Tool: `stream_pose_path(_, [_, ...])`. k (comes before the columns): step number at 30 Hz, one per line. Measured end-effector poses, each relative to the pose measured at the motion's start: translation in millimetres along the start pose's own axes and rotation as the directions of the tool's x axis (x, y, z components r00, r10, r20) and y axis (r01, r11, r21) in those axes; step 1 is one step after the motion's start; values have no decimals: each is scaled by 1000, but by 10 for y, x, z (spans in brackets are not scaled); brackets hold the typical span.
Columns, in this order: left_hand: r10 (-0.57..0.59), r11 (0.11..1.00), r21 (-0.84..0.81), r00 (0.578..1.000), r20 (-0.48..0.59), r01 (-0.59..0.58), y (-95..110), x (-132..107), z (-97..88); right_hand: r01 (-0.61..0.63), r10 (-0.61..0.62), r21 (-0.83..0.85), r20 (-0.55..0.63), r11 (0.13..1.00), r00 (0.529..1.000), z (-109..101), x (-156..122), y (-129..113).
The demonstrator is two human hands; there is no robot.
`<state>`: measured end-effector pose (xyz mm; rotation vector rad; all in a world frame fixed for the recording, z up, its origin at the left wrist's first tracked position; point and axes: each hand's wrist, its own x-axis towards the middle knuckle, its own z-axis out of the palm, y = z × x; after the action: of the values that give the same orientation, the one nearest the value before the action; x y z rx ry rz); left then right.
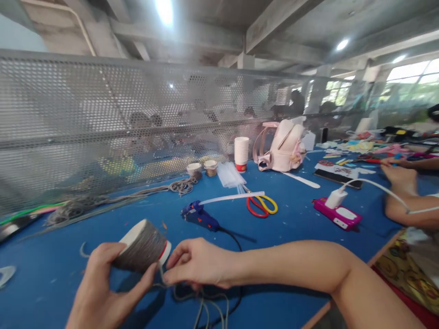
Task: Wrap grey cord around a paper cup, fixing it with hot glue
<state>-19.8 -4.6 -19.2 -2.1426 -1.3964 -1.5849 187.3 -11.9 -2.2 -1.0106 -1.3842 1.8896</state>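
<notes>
"Where's the cup?"

"The cord-wrapped cup (pixel 142 246) is tipped on its side in the left hand (pixel 113 278), just in front of the right hand (pixel 202 262). The left fingers spread wide around it, thumb by the red-and-white end, the others near the white end."

"And the right fingers?"

"Curled nearly closed on the grey cord (pixel 163 273), beside that red-and-white end. Loose loops trail below the wrist."

"How much room beyond the hands?"

"Not much straight ahead: the glue gun (pixel 202 217) lies close past the right knuckles, its black cable (pixel 236 240) running back behind the wrist. The scissors (pixel 262 205) sit just right of it, under the glue stick's far end."

"Wider to the right?"

"Yes, a broad stretch of blue tabletop (pixel 291 228) shows between the forearm and the scissors, as far as the magenta power strip (pixel 338 214). Past that rests a co-worker's arm (pixel 408 201)."

"Where are the limits?"

"The perforated screen (pixel 103 114) stands along the far side. The tabletop's near edge passes beneath the right elbow. Left of the left hand, more blue shows, with a white scrap (pixel 7 275) at the picture's border."
</notes>
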Motion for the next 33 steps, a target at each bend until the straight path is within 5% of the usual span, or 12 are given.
stream_pose_path(6, [106, 994, 15, 991, 80, -108, 295, 37, -27, 220, -225, -185, -7, 958, 974, -51, -144, -64])
stream_pose_path(17, [98, 992, 57, 980, 174, -110, 395, 5, -32, 318, -334, -305, 0, 898, 942, -91, -177, -43])
stream_pose_path(33, [-144, 982, -73, 934, 327, 177, 450, -22, -15, 359, -451, -468, -97, 807, 887, -113, -166, -34])
